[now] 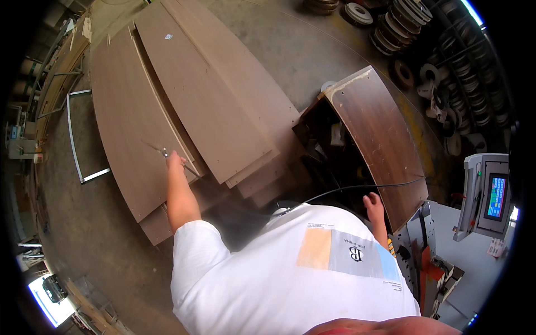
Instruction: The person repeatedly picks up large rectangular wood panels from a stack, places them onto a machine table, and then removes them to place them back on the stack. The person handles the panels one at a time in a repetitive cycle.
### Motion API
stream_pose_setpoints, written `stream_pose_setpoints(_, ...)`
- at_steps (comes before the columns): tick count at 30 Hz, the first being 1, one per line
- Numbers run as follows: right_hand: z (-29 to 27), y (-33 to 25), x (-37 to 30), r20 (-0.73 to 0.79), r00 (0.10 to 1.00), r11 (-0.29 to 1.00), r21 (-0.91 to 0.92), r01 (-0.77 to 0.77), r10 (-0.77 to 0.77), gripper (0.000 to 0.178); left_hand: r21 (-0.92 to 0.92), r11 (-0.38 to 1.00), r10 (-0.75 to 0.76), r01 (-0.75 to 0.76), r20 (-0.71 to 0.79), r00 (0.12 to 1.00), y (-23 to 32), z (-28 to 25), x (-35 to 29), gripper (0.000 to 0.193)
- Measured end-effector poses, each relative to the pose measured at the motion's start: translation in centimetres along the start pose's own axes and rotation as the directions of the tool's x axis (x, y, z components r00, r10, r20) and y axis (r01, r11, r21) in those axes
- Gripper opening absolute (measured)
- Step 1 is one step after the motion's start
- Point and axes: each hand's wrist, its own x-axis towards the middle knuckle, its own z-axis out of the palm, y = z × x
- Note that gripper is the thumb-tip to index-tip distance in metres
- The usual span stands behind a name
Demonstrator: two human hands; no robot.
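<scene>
My left hand [176, 160] is stretched out over a stack of brown boards [125, 111], closed around a small metal tool with a thin nozzle, which looks like an air blow gun [164, 152]. Its nozzle points forward and left, over the board's face. My right hand [373, 206] hangs beside a dark wood-grain panel [382, 128], fingers loosely bent and apart, with nothing seen in it. A black hose [346, 188] runs across in front of my body; its left end blurs out, so I cannot tell where it joins.
A second stack of brown boards [195, 84] lies right of the first. A metal frame [72, 134] is on the floor at left. Rolls of edge banding [399, 25] stand far right. A machine with a screen [496, 195] is at my right.
</scene>
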Motion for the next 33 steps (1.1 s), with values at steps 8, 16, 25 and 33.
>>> stream_pose_setpoints(8, -6.3, 1.3, 5.6, 0.088, 0.877, 0.804, 0.367, -0.469, 0.471, 0.072, 0.531, 0.784, -0.258, -0.322, 0.751, 0.608, -8.3, -1.8, -21.6, 0.028)
stream_pose_setpoints(16, -10.2, 6.9, 16.7, -0.133, 0.905, 0.705, 0.675, -0.215, 0.404, 0.028, 0.179, 0.979, -0.166, 0.097, 0.429, 0.888, -23.0, -12.9, -27.9, 0.025)
stream_pose_setpoints(25, -24.8, 3.7, 30.4, -0.614, 0.756, 0.912, 0.14, 0.386, -0.226, 0.041, 0.005, 0.94, -0.338, 0.341, 0.141, 0.931, -33.7, -16.9, -35.2, 0.025)
stream_pose_setpoints(33, -19.8, -8.8, 20.9, -0.306, 0.843, 0.779, 0.333, 0.531, -0.443, 0.051, 0.503, 0.804, -0.123, -0.315, 0.66, 0.741, -35.7, -6.2, -42.8, 0.026)
